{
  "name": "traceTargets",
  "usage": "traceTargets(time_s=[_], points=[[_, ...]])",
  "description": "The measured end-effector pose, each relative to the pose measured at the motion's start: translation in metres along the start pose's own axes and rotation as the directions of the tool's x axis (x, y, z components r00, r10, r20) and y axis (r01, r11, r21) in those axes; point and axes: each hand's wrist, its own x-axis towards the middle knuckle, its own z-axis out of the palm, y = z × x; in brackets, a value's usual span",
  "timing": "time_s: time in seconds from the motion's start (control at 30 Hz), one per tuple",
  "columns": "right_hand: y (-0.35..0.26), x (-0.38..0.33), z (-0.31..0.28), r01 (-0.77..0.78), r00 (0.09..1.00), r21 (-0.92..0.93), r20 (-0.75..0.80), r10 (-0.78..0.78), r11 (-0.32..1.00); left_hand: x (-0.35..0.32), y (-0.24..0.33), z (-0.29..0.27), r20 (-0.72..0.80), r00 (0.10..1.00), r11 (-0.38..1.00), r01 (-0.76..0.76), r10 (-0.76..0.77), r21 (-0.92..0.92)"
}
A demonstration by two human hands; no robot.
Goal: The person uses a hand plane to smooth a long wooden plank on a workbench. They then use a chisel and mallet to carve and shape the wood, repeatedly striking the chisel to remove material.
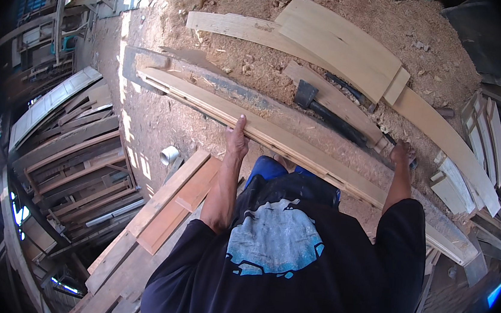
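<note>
My left hand (238,138) is closed around the near edge of a long pale wooden piece (300,142), its thumb on top. That piece has grooves or slots along its near side and lies across a long, worn wooden beam (209,79). At the beam's far side, toward the right, my right hand (402,154) has its fingers curled near a thin dark tool end (388,137). What it holds is too small to make out. Left of that hand lies a hammer-like tool (306,94) with a dark head and a long dark handle, beside a short plank (334,101).
Wide curved boards (345,48) rest on sawdust-covered ground beyond the beam. More pale offcuts (455,187) lie at the right. Stacked planks (164,202) and a white cup-like object (169,155) are at my left, with wooden frames (81,164) farther out.
</note>
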Motion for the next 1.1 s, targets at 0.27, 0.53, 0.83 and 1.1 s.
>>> traceTargets(time_s=[0.27,0.53,0.83,1.1], points=[[0.048,0.073,0.104,0.245,0.966,0.041,0.074,-0.248,0.969,-0.003,-0.008,-0.007,-0.072,0.997,1.0,-0.015,0.015,0.001],[0.006,-0.094,-0.08,0.195,0.979,0.099,-0.085,-0.187,0.976,-0.003,-0.006,0.004,-0.072,0.996,0.997,-0.039,0.044,0.064],[-0.209,-0.106,-0.135,0.63,0.773,0.127,-0.202,-0.602,0.766,0.007,-0.006,0.002,-0.063,0.994,0.985,-0.074,0.085,0.156],[-0.242,-0.029,-0.107,0.543,0.834,0.208,-0.246,-0.494,0.814,-0.011,0.001,0.01,-0.078,0.991,0.978,-0.094,0.111,0.189]])
